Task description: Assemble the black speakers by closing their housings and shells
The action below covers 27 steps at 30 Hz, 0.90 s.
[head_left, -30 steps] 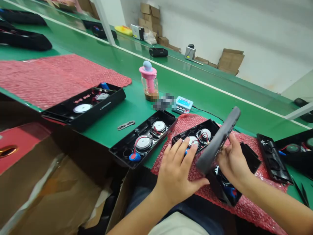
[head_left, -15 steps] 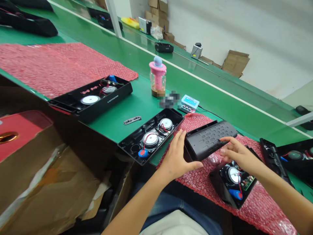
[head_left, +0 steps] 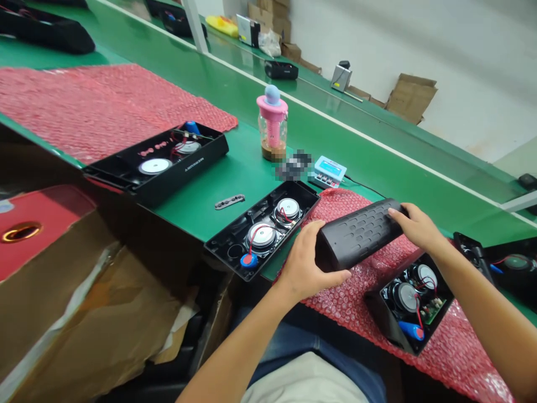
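A black speaker housing (head_left: 363, 232) with a grille of small oblong dimples lies tilted between my hands above the pink bubble wrap. My left hand (head_left: 304, 260) is wrapped around its left end, thumb low and fingers behind. At the opposite end my right hand (head_left: 419, 224) grips it, with the thumb on the dimpled face. Left of my left hand rests an open speaker shell (head_left: 226, 254) with two round drivers and a blue battery cell. Below my right hand sits another open speaker (head_left: 377, 310), showing drivers, a green circuit board and a blue cell.
Pink bubble wrap (head_left: 335, 294) lies under the work. A long open speaker case (head_left: 180, 170) stands at left, near a small button strip (head_left: 230, 202). Behind are a pink-lidded bottle (head_left: 272, 126) and a small blue-white meter (head_left: 329, 170). A cardboard box (head_left: 104, 313) stands lower left.
My right hand has moved from the housing's near side to its far right end and taken hold. The housing has turned slightly, and its raised rear edge no longer shows. My left hand keeps its hold.
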{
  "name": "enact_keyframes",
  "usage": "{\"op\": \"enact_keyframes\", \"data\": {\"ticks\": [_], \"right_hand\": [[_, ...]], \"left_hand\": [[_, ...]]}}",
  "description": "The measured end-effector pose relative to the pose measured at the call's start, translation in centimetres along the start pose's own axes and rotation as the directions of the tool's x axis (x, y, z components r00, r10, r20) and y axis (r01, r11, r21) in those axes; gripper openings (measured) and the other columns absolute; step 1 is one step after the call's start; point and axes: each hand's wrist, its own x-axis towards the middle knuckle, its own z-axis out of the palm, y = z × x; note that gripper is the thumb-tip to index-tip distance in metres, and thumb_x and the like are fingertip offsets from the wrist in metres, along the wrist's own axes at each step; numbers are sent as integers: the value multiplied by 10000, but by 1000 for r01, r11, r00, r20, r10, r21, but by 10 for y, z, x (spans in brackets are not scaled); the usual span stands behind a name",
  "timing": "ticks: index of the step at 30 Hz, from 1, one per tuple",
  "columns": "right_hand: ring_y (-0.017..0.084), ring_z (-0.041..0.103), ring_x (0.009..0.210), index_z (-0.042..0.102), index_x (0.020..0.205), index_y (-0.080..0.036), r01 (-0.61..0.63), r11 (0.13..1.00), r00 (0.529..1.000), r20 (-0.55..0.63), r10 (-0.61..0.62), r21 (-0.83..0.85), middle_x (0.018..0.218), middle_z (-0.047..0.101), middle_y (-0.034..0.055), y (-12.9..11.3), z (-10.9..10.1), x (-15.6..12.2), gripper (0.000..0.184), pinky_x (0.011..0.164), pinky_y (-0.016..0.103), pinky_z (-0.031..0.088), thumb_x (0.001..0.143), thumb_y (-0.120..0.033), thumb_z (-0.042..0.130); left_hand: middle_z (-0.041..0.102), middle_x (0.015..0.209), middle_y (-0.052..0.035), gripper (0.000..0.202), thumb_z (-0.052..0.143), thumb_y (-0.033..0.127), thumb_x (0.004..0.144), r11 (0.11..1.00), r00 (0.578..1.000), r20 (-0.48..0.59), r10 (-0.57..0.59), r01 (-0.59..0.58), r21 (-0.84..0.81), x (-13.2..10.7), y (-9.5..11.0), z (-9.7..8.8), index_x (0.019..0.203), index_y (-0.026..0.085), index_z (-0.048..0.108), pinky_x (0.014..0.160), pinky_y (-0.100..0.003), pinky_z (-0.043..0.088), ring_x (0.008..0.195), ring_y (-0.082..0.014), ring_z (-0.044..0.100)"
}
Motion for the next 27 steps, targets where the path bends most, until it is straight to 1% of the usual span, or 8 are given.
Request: {"op": "enact_keyframes", "data": {"ticks": [4,7,12,16,19,23,25,27], "right_hand": [[298,585,958,574,1042,-170,41,998,998,49,-39,-38,1035,635,143,-7,3,1,466,841,408,441,790,-556,504],[282,591,921,566,1034,-175,67,997,995,70,-64,-46,1031,634,137,-7,5,0,466,805,394,450,799,-570,492],[283,591,883,554,1042,-176,54,998,995,91,-50,-43,1019,630,136,-3,2,-2,523,766,408,457,779,-625,506],[290,586,876,555,1033,-165,34,999,995,99,-32,-23,1008,625,146,0,0,-1,532,758,421,457,765,-624,535],[281,579,886,555,1031,-170,52,999,994,101,-52,2,1021,617,136,0,-2,2,516,770,416,457,771,-615,540],[294,578,831,551,1020,-148,72,997,992,103,-73,20,940,613,147,-3,3,1,523,748,448,453,772,-608,542],[302,569,875,533,1051,-129,114,993,990,82,-117,42,973,602,161,-4,9,-3,491,786,459,445,818,-560,498],[299,530,1005,486,1128,-112,175,982,983,36,-178,70,1094,565,177,-3,16,-8,456,886,451,413,878,-487,415]], "left_hand": [[422,1354,-148,896,769,458,591,1000,1000,16,-26,26,14,1,-6,-5,1319,184,324,1078,-496,340,1264,-310,414],[440,1345,-136,903,776,469,586,999,999,28,-24,23,25,-1,-10,-7,1323,198,329,1062,-482,367,1251,-307,438],[443,1347,-132,901,773,459,605,995,999,17,47,-48,90,-2,-13,-7,1339,205,316,1052,-473,384,1242,-306,453],[447,1334,-144,921,767,498,611,986,996,35,79,-84,144,-2,-12,-6,1349,193,307,1045,-468,392,1238,-310,455],[435,1342,-143,930,758,512,610,987,998,41,53,-58,149,-2,-14,-6,1355,194,301,1039,-473,395,1232,-315,456],[430,1337,-135,932,752,501,602,989,999,38,28,-33,142,-2,-19,-5,1360,203,298,1030,-473,400,1215,-319,471],[418,1348,-135,941,755,491,600,989,999,32,31,-35,140,-3,-22,-5,1369,210,291,1026,-473,404,1219,-322,469],[406,1358,-138,958,768,473,591,988,999,19,49,-51,145,-4,-25,-5,1376,212,285,1023,-475,407,1226,-324,462]]}}
